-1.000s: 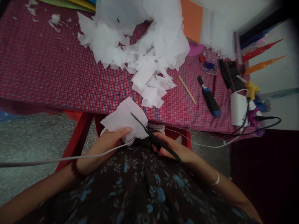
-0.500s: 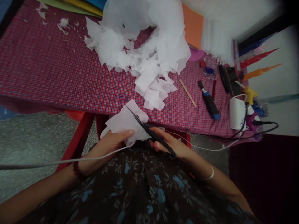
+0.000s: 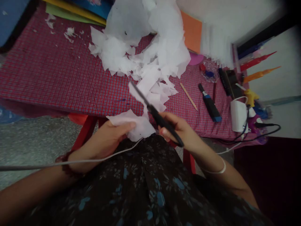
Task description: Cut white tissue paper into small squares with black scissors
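Note:
My left hand [image 3: 115, 135] pinches a white sheet of thin paper [image 3: 138, 127], thumb on top, just off the table's front edge. In my right hand [image 3: 176, 127] are black-handled scissors [image 3: 162, 122], pointing up and to the left over the table. The blades look closed and lie above the left hand's sheet. A narrow white paper strip [image 3: 134, 91] runs alongside the blades; whether it touches them I cannot tell. Behind the scissors, several cut white paper pieces [image 3: 160, 94] lie in a loose pile, joining a large heap of white paper [image 3: 169, 47].
A red checked cloth [image 3: 70, 84] covers the table. To the right lie a pencil [image 3: 188, 96], a black and blue cutter-like tool [image 3: 210, 105] and a white box [image 3: 238, 115] with cables. A pale cable [image 3: 94, 160] crosses over my left forearm. Coloured sheets [image 3: 75, 14] lie at the back left.
My right hand has lifted the scissors up and away from the sheet, over the table. A narrow paper strip now shows beside the blades. The left hand's sheet has dipped lower.

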The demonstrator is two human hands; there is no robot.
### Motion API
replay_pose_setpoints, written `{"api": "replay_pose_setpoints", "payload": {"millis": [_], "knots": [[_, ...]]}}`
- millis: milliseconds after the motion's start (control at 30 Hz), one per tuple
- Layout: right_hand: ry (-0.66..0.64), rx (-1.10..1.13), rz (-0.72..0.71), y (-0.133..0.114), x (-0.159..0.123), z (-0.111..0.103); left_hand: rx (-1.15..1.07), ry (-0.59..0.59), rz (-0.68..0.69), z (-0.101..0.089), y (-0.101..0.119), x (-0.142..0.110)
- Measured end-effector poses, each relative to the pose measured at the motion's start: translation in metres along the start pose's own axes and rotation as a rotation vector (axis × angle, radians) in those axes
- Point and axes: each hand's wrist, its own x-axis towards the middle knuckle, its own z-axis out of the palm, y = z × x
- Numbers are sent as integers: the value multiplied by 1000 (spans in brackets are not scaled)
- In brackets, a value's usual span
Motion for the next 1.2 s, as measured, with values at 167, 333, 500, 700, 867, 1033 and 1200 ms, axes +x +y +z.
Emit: {"api": "replay_pose_setpoints", "payload": {"millis": [167,333,500,700,867,1033,1200], "knots": [[206,-113,-283,-52,36,-42,44,-60,275,30,56,24],[-32,-149,-195,-37,43,-70,0,14,446,27,72,48],[-221,-159,-75,-19,12,-75,-46,86,431,10,75,55],[-361,-152,108,-22,12,-73,-60,77,445,4,71,57],[-409,-163,124,-25,26,-62,38,137,467,6,57,56],[-416,-126,99,-23,32,-53,57,156,403,6,48,52],[-409,-119,59,-21,31,-50,103,98,335,1,40,52]]}}
